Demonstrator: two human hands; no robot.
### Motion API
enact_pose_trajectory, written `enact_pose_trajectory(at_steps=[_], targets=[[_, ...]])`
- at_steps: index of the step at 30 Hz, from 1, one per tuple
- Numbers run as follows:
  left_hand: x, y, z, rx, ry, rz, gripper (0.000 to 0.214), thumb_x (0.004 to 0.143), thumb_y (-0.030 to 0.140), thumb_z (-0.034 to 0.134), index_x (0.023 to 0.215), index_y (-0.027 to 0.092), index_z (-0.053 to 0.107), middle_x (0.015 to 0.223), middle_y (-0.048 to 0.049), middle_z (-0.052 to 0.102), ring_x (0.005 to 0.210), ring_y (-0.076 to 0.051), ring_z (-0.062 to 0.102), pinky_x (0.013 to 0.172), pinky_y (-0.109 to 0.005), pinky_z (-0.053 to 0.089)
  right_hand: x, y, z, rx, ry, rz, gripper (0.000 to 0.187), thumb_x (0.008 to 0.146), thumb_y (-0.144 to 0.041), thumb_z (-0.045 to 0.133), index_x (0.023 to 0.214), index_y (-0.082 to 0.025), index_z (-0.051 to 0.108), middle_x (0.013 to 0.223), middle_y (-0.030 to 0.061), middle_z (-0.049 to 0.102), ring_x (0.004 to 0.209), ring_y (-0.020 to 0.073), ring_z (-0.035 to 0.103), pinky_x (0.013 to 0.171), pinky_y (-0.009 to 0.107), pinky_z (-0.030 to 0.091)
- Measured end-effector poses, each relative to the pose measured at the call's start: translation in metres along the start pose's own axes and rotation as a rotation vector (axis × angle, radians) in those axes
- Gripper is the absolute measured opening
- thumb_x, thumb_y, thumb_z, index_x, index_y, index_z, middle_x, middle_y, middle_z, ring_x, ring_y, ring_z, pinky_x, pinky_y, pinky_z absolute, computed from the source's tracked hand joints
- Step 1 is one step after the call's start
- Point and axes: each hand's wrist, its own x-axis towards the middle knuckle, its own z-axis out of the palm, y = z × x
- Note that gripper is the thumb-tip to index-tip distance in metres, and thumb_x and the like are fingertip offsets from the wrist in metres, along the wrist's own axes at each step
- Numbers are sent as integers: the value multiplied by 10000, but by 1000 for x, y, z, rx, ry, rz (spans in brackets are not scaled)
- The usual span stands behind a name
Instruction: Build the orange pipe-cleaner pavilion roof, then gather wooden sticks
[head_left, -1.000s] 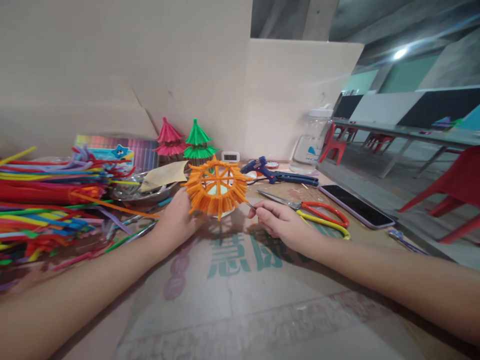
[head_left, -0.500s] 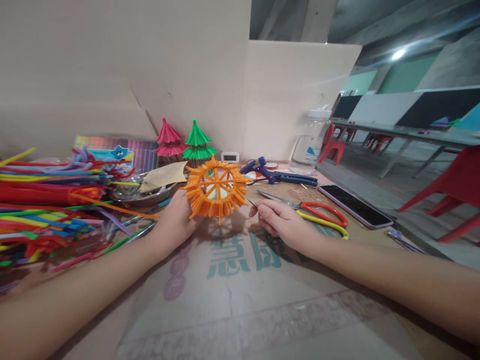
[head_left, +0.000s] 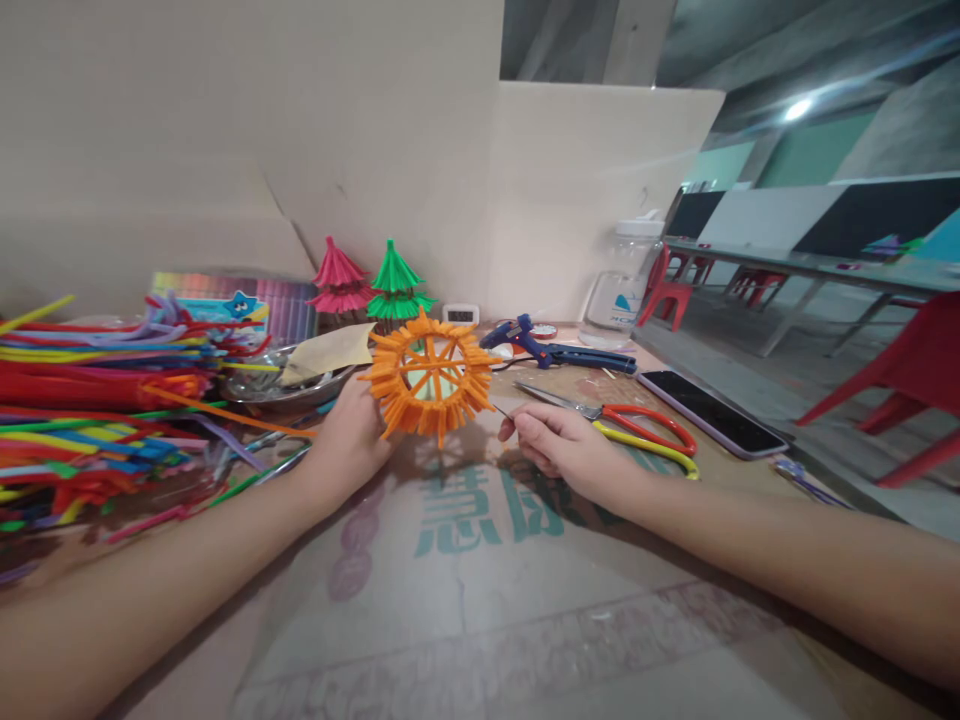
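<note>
My left hand [head_left: 351,430] is closed on the left edge of an orange pipe-cleaner wheel [head_left: 433,385], its fingertips hidden behind it. The wheel is a ring of short fuzzy pieces with spokes across the middle, held tilted above the cardboard. My right hand [head_left: 551,440] pinches a thin dark wire-like piece [head_left: 501,409], whose far tip reaches the wheel's right edge; I cannot tell if they touch. Just beyond the right hand lie scissors [head_left: 646,418] with one orange and one yellow handle.
Bundles of coloured pipe cleaners [head_left: 97,390] and a metal dish [head_left: 255,385] lie to the left. At the back stand pink [head_left: 337,280] and green [head_left: 394,285] trees, with a glue gun [head_left: 517,338] and bottle [head_left: 619,290]. A phone [head_left: 709,412] lies right, near the table edge.
The orange wheel has shifted very slightly to the left and turned a little. My right hand sits marginally lower, still pinching the thin dark piece.
</note>
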Motion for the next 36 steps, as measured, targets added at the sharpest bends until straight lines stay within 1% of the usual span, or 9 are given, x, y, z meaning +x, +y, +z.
enact_pose_trajectory(at_steps=[3,8,12,16,21,25,28,32,36], targets=[[0,0,1,6,0,-2,210,935,296,548,998,209,729,1201,-145,746,1207,-373,637,1083,-600,512,0,-1,0,5,-9,7,554,959,-710,544,937,-170,667,565,-81,364,509,108,311,487,266,217],[1,1,1,6,0,2,203,929,292,554,1012,222,726,1227,-138,744,1222,-373,631,1099,-611,498,1,-2,0,0,-2,20,517,952,-684,562,930,-176,661,558,-83,376,495,104,319,475,263,218],[1,0,1,-1,15,-4,199,926,292,550,1010,225,717,1213,-138,741,1222,-374,635,1091,-606,506,2,0,1,16,4,33,517,943,-690,562,922,-183,659,559,-88,359,482,97,291,466,259,204],[1,0,1,-5,11,0,184,918,290,558,998,233,713,1215,-136,738,1230,-380,626,1089,-618,505,2,-1,1,10,3,33,509,937,-680,568,921,-181,663,562,-87,360,485,97,301,469,256,210],[1,1,0,-4,2,-8,171,905,264,567,999,235,707,1210,-127,734,1243,-374,620,1097,-608,500,2,-2,1,5,12,42,485,928,-656,579,916,-179,663,554,-88,361,490,101,311,470,256,208],[1,0,1,-11,1,10,176,922,275,549,999,225,699,1190,-136,738,1216,-376,631,1090,-610,501,2,0,1,30,6,56,498,931,-666,564,942,-178,662,548,-90,361,481,101,286,468,261,205],[0,-1,1,4,1,-2,166,906,268,564,994,230,699,1207,-133,733,1219,-375,628,1086,-604,510,2,1,0,-4,21,43,500,929,-669,572,932,-179,672,551,-86,357,488,104,300,479,261,212],[0,-1,1,9,-9,2,176,919,272,556,1004,220,702,1226,-143,728,1235,-382,624,1100,-610,501,2,0,1,-21,29,40,500,924,-670,575,916,-180,675,560,-80,373,495,104,316,481,260,215],[1,-1,0,4,-13,-6,181,904,247,556,1001,223,707,1207,-142,729,1214,-379,635,1083,-609,509,2,0,1,9,24,44,501,937,-667,561,940,-179,672,559,-84,365,491,104,301,476,263,212]])
